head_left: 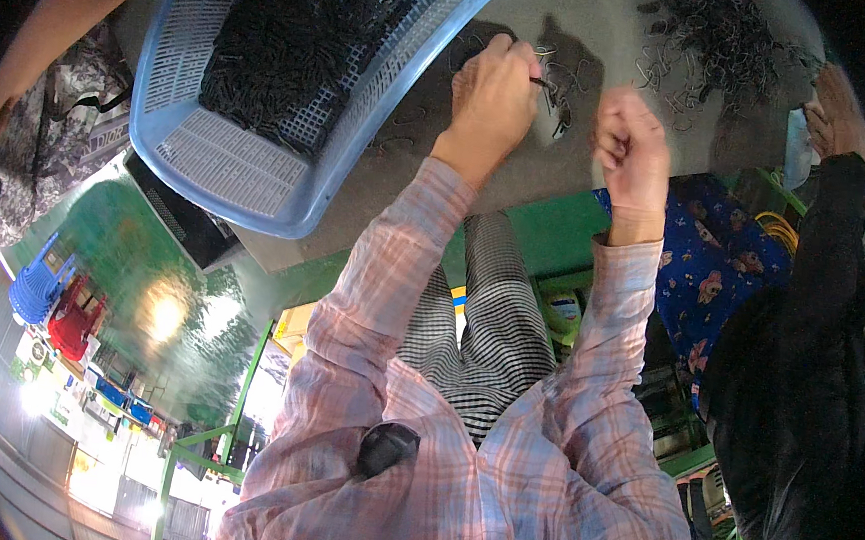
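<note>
My left hand (495, 99) is closed above the grey tabletop (412, 128), just right of the blue basket. A short black piece (540, 82) sticks out from its fingers; its exact kind is too small to tell. My right hand (632, 149) is raised to the right with its fingers curled in and slightly blurred by motion. Whatever it may hold is hidden. Between and beyond the hands lie several small bent metal hooks (566, 84), some with black parts. The blue plastic basket (317, 197) holds a heap of thin black pieces (287, 49).
A larger pile of black and metal hooks (714, 49) lies at the far right of the table. Beside it is a co-worker's hand (837, 113) with a dark sleeve. Another person's bare arm (59, 23) shows at far left. Blue patterned cloth (708, 269) hangs at right.
</note>
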A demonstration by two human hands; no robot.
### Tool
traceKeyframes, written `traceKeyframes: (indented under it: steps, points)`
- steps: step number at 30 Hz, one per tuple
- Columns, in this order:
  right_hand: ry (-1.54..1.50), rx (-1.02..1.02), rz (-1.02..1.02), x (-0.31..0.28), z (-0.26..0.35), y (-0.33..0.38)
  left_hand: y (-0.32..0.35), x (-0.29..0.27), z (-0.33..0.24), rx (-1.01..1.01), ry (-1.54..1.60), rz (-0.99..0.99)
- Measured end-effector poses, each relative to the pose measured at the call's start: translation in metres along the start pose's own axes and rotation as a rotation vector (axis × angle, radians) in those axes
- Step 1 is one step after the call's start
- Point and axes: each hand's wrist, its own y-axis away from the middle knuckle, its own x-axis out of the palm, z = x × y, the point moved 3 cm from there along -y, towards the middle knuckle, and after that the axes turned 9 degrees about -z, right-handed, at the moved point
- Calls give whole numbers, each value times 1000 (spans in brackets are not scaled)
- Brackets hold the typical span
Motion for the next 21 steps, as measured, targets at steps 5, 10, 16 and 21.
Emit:
traceKeyframes:
  steps: [5, 10, 16, 21]
  points:
    - [1258, -208, -537, 26, -6, 17, -9, -19, 13, -125, 107, -159]
    - [1524, -406, -617, 31, -7, 4, 23, -39, 15, -282, 150, -142]
    - [1517, -624, -493, 60, -21, -28, 49, -52, 22, -379, 67, -202]
    - [1802, -339, -470, 57, -36, -49, 31, -51, 14, -306, 101, -252]
